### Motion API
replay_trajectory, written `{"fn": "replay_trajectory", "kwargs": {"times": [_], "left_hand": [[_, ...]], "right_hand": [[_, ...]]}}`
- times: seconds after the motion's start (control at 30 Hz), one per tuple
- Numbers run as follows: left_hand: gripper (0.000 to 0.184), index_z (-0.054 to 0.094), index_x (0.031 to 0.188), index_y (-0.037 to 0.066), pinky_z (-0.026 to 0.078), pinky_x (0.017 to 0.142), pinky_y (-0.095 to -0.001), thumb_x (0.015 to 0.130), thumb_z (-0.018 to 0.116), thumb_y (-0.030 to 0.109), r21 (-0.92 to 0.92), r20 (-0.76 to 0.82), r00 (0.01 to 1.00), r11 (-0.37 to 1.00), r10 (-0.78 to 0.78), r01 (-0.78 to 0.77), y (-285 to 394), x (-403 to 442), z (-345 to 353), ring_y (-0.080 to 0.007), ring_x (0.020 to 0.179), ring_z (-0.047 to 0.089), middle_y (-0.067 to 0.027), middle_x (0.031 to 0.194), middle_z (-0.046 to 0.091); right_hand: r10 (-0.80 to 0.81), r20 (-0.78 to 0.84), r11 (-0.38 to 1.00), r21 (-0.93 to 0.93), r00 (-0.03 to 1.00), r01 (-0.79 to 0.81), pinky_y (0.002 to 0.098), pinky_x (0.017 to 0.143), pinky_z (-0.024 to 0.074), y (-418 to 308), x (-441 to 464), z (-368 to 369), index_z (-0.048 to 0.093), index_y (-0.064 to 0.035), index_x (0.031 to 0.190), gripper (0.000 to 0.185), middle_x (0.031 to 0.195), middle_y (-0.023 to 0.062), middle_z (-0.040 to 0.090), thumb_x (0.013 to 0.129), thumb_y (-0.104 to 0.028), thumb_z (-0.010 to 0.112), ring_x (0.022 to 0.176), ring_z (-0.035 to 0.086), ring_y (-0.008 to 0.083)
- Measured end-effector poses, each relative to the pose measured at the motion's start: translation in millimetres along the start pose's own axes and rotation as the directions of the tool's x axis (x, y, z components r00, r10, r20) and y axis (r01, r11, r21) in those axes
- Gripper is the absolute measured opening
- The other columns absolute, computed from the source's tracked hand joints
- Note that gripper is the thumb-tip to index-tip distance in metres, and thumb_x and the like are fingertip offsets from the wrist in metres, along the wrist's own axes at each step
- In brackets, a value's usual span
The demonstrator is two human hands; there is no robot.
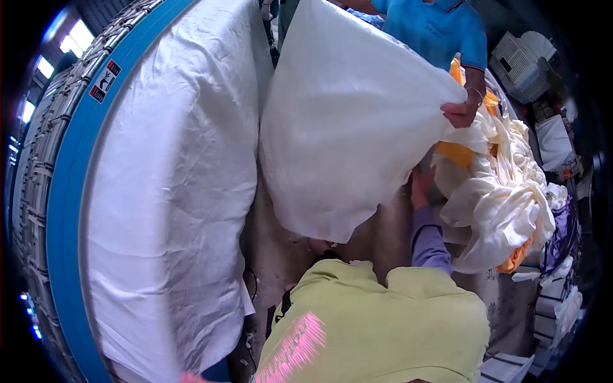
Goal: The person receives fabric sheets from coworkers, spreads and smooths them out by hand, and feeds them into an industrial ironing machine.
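A large white cloth [345, 121] hangs spread out in front of me. My right hand [422, 183], below a purple sleeve, is raised beside the cloth's lower right edge. Its fingers look apart, with nothing visible between them. Under the cloth's bottom edge shows a small patch of skin, which may be my left hand [319, 246]; its fingers are hidden. Across from me, a person in a blue shirt [424, 32] grips the cloth's right corner with one hand [458, 113].
White fabric [185, 159] covers a long surface with a blue frame [67, 191] on the left. Cream and orange cloths [511, 191] are heaped at the right, near purple fabric [560, 233]. A white basket [518, 67] stands at the upper right.
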State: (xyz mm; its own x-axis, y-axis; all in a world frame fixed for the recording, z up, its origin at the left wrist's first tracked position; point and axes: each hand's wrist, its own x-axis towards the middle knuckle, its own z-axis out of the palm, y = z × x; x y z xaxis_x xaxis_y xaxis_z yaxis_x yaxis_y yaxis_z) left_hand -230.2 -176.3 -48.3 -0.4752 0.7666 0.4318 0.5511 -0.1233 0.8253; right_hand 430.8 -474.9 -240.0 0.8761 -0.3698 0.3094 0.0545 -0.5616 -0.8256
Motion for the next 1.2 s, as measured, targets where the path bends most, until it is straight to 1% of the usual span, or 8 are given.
{"fn": "replay_trajectory", "kwargs": {"times": [0.23,0.47,0.57,0.6,0.83,0.9,1.07,1.2], "left_hand": [[0.025,0.054,0.109,-0.002,0.045,0.08,-0.0266,0.086,0.054,0.005,-0.065,0.812,0.565,0.938,-0.149,0.34,77.8,-94.1,124.6,-0.0144,0.087,0.057,-0.0097,0.098,0.06],[0.028,0.056,0.111,0.002,0.044,0.077,-0.024,0.084,0.057,0.009,-0.074,0.984,0.161,0.997,0.071,0.014,171.7,-139.4,184.3,-0.011,0.085,0.057,-0.0059,0.093,0.063],[0.027,0.057,0.108,0.003,0.047,0.073,-0.026,0.082,0.059,0.009,-0.119,0.984,0.127,0.992,0.122,-0.035,188.8,-150.5,200.6,-0.0149,0.083,0.06,-0.0089,0.092,0.064],[0.027,0.057,0.109,0.003,0.047,0.072,-0.0263,0.083,0.059,0.01,-0.124,0.985,0.12,0.992,0.128,-0.038,191.9,-152.2,202.7,-0.015,0.082,0.061,-0.009,0.092,0.064],[0.028,0.055,0.11,0.0,0.046,0.074,-0.0252,0.087,0.055,0.017,-0.005,0.992,0.129,0.99,-0.013,0.139,168.7,-155.4,217.8,-0.0144,0.085,0.06,-0.01,0.091,0.064],[0.043,0.052,0.116,0.001,0.044,0.08,-0.0315,0.085,0.058,0.03,-0.093,0.955,0.276,0.992,0.113,-0.085,202.4,-159.1,228.3,-0.0223,0.093,0.059,-0.0144,0.098,0.061],[0.078,0.038,0.13,0.004,0.043,0.083,-0.04,0.07,0.066,0.046,0.157,0.956,0.286,0.696,0.072,-0.701,256.3,-156.1,275.1,-0.037,0.102,0.053,-0.0232,0.112,0.054],[0.034,0.058,0.09,-0.001,0.045,0.059,-0.0403,0.082,0.056,0.032,0.171,0.959,0.282,0.749,0.022,-0.64,221.5,-120.6,323.9,-0.0324,0.066,0.062,-0.0173,0.071,0.062]], "right_hand": [[-0.381,0.469,0.916,0.073,0.797,0.395,0.0387,0.1,0.0268,-66.1,36.5,49.9,0.032,0.009,0.125,0.078,0.126,0.0259,0.038,0.07,-0.031,0.069,0.118,0.036,0.0349],[-0.46,0.814,0.853,0.295,0.354,0.431,0.0416,0.091,0.0369,-128.2,-42.5,97.4,0.045,0.0055,0.116,0.057,0.113,0.0248,0.051,0.073,-0.028,0.063,0.105,0.049,0.0349],[-0.576,0.809,0.651,0.365,0.12,0.666,0.0428,0.087,0.0412,-121.1,-65.8,128.9,0.051,0.004,0.112,0.05,0.108,0.0243,0.056,0.074,-0.027,0.06,0.1,0.054,0.0348],[0.013,0.948,0.913,-0.141,0.319,0.382,0.0441,0.081,0.0447,-186.4,-60.7,75.8,0.059,0.0013,0.099,0.037,0.096,0.0229,0.06,0.073,-0.025,0.059,0.093,0.057,0.0375],[-0.296,0.942,0.951,0.307,0.156,-0.05,0.0447,0.073,0.0459,-171.2,-146.7,76.5,0.049,0.0047,0.102,0.045,0.084,0.0286,0.058,0.076,-0.031,0.056,0.08,0.058,0.0417],[-0.431,0.902,0.902,0.431,0.013,-0.035,0.0384,0.049,0.0432,-211.6,-176.8,63.7,0.041,0.0037,0.1,0.039,0.062,0.0168,0.054,0.079,-0.024,0.059,0.053,0.055,0.0261],[-0.633,0.757,0.772,0.603,-0.163,-0.201,0.0483,0.068,0.0432,-263.2,-236.7,50.3,0.037,0.0027,0.101,0.037,0.079,0.0261,0.056,0.077,-0.019,0.055,0.079,0.054,0.0439],[-0.712,0.614,0.702,0.631,-0.34,-0.332,0.0412,0.072,0.0439,-271.9,-226.6,35.9,0.042,0.0003,0.101,0.034,0.087,0.0195,0.056,0.076,-0.017,0.058,0.086,0.055,0.0361]]}}
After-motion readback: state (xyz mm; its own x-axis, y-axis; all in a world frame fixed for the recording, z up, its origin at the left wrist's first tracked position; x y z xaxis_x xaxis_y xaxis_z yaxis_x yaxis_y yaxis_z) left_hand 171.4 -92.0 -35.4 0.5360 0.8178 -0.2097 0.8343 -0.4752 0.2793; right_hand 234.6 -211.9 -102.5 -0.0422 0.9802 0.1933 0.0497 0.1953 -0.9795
